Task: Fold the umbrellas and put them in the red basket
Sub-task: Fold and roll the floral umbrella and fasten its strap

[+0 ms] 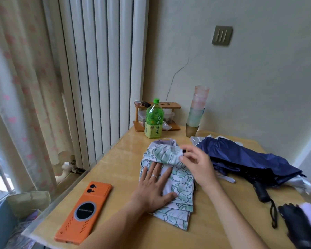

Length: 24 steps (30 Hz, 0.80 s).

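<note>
Wooden table [126, 229], set against the wall.

Navy umbrella [241, 155]: on the right side of the table, collapsed but loose. Canopy is unrolled and its black handle [261, 192] points toward the near edge. Not yet folded.

Floral umbrella [180, 178]: centre of the table, panels stacked flat at the near end, far end bunched into a partial roll. This is the piece in hand.

Dark bundle [298, 225] at the near right corner, probably a third umbrella; too cropped to be sure.

Orange phone [86, 212] lies near left, well apart from the work.

Left hand [154, 187]: spread flat, fingers straight, pressing the floral panels to the table. It grips nothing.

Right hand [199, 166]: fingertips at the right end of the rolled fabric. I cannot tell whether they pinch it or only touch it.

Step, as I judge it: smoothing and rolling the floral canopy. Early in the task, since no umbrella is finished.

Next move calls for a tight roll around the shaft and the strap fastened. The red basket is not in view and must be located.
</note>
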{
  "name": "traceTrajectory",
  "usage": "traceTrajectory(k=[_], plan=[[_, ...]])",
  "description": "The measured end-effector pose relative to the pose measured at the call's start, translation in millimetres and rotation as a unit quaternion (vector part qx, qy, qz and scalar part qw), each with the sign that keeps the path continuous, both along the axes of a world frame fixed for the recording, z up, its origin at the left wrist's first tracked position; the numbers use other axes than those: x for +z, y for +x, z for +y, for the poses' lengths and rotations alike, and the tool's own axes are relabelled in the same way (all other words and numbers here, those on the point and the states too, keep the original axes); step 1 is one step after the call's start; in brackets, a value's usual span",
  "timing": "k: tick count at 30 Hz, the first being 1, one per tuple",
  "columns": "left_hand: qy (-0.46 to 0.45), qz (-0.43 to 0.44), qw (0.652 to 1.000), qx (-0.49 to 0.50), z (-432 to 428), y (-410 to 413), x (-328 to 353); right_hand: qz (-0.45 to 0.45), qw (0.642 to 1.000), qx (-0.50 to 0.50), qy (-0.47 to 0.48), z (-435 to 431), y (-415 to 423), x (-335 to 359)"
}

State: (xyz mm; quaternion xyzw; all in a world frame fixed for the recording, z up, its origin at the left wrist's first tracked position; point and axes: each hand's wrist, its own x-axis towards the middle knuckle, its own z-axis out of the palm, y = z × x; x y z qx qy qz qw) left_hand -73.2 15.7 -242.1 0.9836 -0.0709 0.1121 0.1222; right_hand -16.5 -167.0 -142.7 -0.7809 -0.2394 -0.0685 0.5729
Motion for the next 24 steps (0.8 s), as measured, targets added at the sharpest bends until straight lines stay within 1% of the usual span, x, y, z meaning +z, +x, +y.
traceTrajectory(k=[1,3,5,7,9,13,15,17,20,22,24], plan=[[-0.011,-0.005,1.000,-0.001,0,-1,1,-0.008,1.000,0.003,-0.001,-7,-5,-9],[-0.039,-0.022,0.999,-0.008,1,0,3,0.008,1.000,0.010,0.025,-20,-17,-28],[-0.103,-0.068,0.992,-0.016,2,-1,6,0.050,0.996,0.019,0.072,-28,-28,-42],[-0.168,-0.128,0.977,-0.021,5,-3,7,0.103,0.989,0.018,0.105,-28,-32,-48],[-0.186,-0.158,0.970,-0.016,5,-5,8,0.132,0.985,0.000,0.112,-25,-31,-49],[-0.189,-0.180,0.965,-0.001,2,-9,8,0.170,0.980,-0.039,0.092,-22,-26,-57],[-0.225,-0.175,0.958,0.015,2,-14,9,0.185,0.978,-0.024,0.092,-23,-26,-59],[-0.261,-0.171,0.950,0.033,2,-18,11,0.180,0.980,-0.010,0.089,-26,-27,-59],[-0.297,-0.174,0.937,0.050,4,-20,16,0.181,0.976,-0.003,0.119,-30,-29,-56],[-0.325,-0.163,0.930,0.054,7,-19,17,0.184,0.972,0.006,0.148,-32,-32,-53],[-0.355,-0.146,0.922,0.054,11,-17,17,0.171,0.973,0.032,0.152,-33,-33,-52]])
